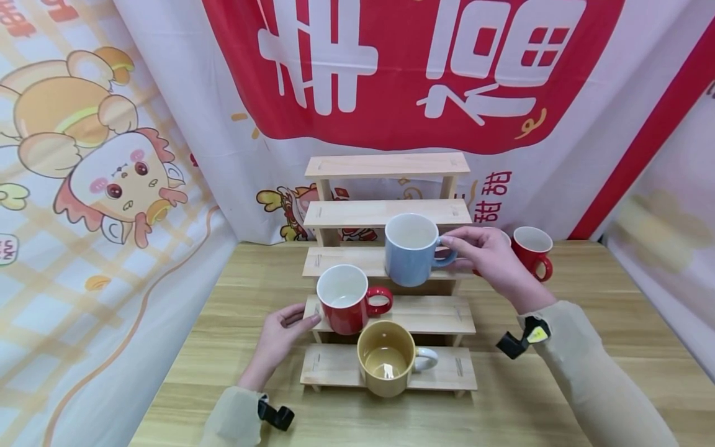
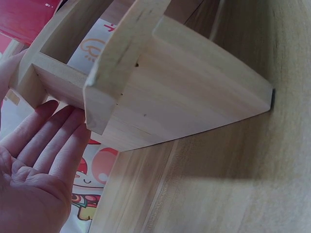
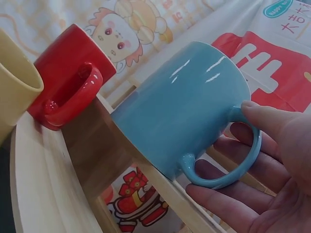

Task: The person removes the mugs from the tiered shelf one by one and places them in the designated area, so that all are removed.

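My right hand grips the handle of a light blue mug, thumb on top of the handle and fingers behind and below it. In the right wrist view, the blue mug has its base right at a wooden step. My left hand touches the left end of a tiered wooden rack at its second step from the bottom. Its fingers lie nearly straight against the wood. A red mug stands on that second step, handle to the right. On the lowest step is a yellow mug with a white handle.
Red mugs stand on the table right of the rack; one red mug shows well, another is mostly behind my right hand. Printed cloths hang at the back and sides. The top step is nearest the back cloth.
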### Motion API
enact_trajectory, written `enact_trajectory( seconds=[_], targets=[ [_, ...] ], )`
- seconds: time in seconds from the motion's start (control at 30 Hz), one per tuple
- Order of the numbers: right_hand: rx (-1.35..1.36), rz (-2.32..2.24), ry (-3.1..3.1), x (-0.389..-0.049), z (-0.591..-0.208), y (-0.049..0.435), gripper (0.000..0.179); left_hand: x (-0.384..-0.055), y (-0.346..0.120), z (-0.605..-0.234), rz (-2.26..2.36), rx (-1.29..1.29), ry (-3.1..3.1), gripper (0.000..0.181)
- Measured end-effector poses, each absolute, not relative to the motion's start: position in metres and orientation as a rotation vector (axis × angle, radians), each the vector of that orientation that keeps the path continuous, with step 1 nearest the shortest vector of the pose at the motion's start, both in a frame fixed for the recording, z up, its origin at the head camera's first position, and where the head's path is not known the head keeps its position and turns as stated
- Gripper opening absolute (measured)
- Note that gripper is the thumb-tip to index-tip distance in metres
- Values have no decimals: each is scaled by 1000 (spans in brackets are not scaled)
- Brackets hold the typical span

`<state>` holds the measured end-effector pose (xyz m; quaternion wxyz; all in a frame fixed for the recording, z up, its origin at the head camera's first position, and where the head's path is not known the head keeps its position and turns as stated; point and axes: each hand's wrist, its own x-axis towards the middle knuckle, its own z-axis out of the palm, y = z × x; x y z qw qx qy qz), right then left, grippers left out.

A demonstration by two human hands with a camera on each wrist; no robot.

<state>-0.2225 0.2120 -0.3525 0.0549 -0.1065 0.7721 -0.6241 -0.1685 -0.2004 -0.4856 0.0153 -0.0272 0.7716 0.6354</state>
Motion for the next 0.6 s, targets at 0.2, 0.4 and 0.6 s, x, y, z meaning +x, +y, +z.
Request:
enact_trajectory(
  seconds=[0.2, 0.4, 0.6],
  targets=[
    [-306, -1934, 2345, -217, -353, 216, 43, -168, -199, -484, 1972, -82, 2396, 52],
    [-267, -1952, 2366, -209, -351, 224, 42, -167, -199, -484, 1975, -79, 2395, 52],
    [-230, -1909, 2455, -200, -348, 236, 44, -167, -200, -484, 1966, -87, 2402, 54]
  ],
)
